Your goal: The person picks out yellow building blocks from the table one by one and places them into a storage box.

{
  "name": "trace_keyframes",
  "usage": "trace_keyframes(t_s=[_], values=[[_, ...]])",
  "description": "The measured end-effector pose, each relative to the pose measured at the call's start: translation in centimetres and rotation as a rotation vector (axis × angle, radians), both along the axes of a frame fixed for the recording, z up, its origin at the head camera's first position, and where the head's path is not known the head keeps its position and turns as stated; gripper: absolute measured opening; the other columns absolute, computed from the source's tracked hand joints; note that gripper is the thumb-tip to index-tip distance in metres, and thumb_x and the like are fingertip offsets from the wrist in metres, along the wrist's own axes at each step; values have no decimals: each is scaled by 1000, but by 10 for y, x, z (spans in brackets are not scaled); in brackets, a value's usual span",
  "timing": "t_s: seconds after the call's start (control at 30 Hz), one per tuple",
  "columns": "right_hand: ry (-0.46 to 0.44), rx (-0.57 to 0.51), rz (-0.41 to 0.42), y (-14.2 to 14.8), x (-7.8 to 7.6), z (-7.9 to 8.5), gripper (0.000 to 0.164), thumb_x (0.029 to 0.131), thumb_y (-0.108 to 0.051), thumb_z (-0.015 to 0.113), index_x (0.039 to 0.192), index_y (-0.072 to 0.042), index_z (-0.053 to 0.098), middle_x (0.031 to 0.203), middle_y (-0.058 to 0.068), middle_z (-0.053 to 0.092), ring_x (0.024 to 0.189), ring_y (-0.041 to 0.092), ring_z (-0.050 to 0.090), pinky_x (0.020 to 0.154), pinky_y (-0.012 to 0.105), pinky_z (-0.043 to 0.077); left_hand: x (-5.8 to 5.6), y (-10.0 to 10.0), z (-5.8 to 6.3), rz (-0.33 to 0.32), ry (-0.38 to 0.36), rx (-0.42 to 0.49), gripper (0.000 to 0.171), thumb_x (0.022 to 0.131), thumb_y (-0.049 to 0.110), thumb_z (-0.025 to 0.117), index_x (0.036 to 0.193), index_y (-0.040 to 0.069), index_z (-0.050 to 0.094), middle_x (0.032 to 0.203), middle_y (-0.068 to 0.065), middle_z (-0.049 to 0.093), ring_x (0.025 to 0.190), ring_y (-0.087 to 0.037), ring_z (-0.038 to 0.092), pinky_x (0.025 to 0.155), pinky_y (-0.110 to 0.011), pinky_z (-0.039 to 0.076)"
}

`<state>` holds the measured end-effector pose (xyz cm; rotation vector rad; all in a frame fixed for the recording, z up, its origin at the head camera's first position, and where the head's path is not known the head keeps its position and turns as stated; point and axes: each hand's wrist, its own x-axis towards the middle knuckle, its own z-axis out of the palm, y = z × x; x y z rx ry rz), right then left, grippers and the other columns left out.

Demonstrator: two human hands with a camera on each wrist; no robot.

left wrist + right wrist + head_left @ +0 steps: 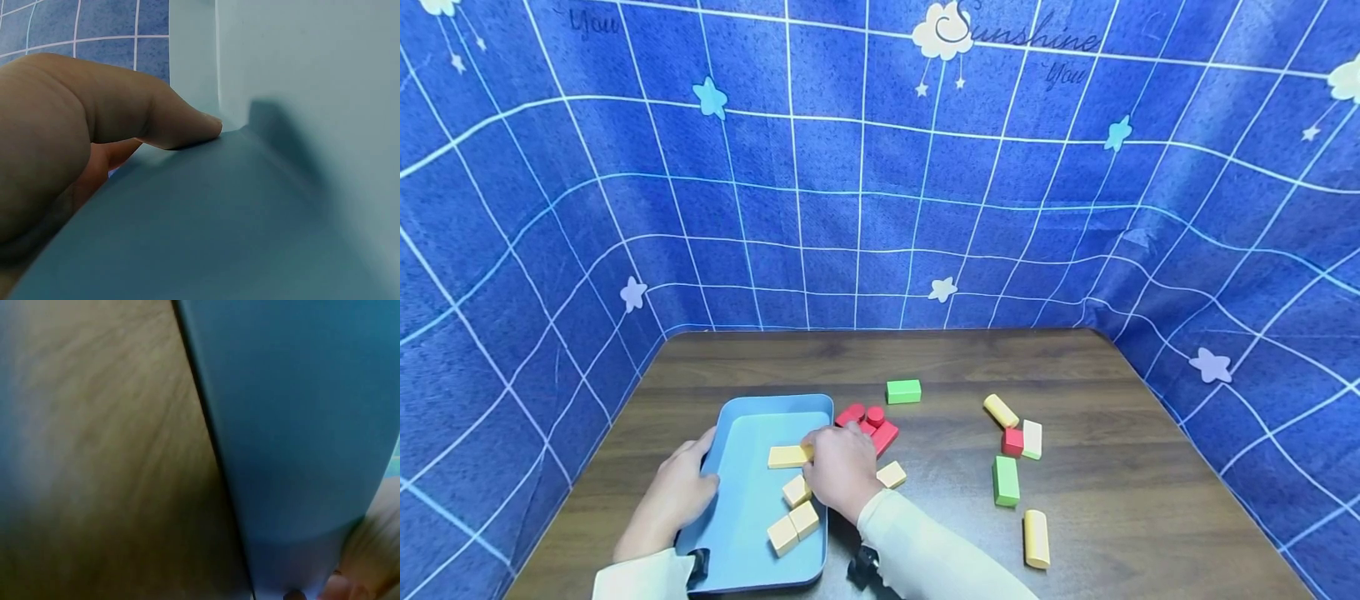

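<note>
R hand (841, 467) is over the blue tray (739, 533), fingers curled round one end of a long yellow block (788, 456) that lies flat on the tray floor near the middle. L hand (676, 492) grips the tray's left rim, thumb (181, 122) hooked over the edge on the inside wall, so it's holding the tray in place. Three more yellow blocks in the tray: one (796, 490) just below the held block, a touching pair (793, 527) nearer the front. Another yellow piece (891, 474) sits on the bench (1112, 500) just outside the tray's right wall, red cluster (871, 425) behind it. R wrist view too blurred to confirm finger contact, just tray wall and bench. IMO to do this well: keep L hand clamped so the tray doesn't skid, set the block fully flat before letting go, and keep the wrist clear of the blocks below it.
</note>
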<state>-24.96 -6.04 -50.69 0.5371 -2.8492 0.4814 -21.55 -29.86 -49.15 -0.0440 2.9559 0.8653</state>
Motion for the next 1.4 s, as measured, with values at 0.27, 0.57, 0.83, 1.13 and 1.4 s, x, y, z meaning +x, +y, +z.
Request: trace_keyframes(t_s=[0.27,0.57,0.83,1.13,1.4], values=[[29,-7,16,5,0,1,26,75,-31,74,101,-34,72,95,-18,67,78,13,47,65,34,44,-1,2,1,-6,0,2,69,86,5,48,148,0,18,137,-32,34,119,-47,37,91,-67,37],[94,-67,50,14,-1,0,24,73,-29,70,96,-36,73,91,-19,67,75,9,45,63,30,41,-4,1,-2,-14,10,-14,70,86,5,49,148,1,19,136,-32,35,118,-46,38,90,-66,38],[217,-173,43,37,-4,1,17,81,-33,64,95,-38,72,96,-24,65,79,9,49,49,27,41,-4,2,-2,-29,17,-11,70,85,6,50,148,1,19,137,-31,35,119,-46,37,90,-66,38],[287,-188,24,68,-6,14,20,81,-34,65,99,-34,73,105,-19,66,81,6,49,58,31,48,-6,0,-1,-32,18,-11,70,85,6,50,148,1,19,137,-32,35,119,-47,36,90,-66,37],[247,-177,-26,90,-3,22,18,78,-32,67,96,-31,73,106,-16,66,93,11,52,71,39,49,-3,-1,-3,-33,25,-22,70,84,6,50,147,-1,20,135,-33,36,117,-46,38,89,-65,39]])
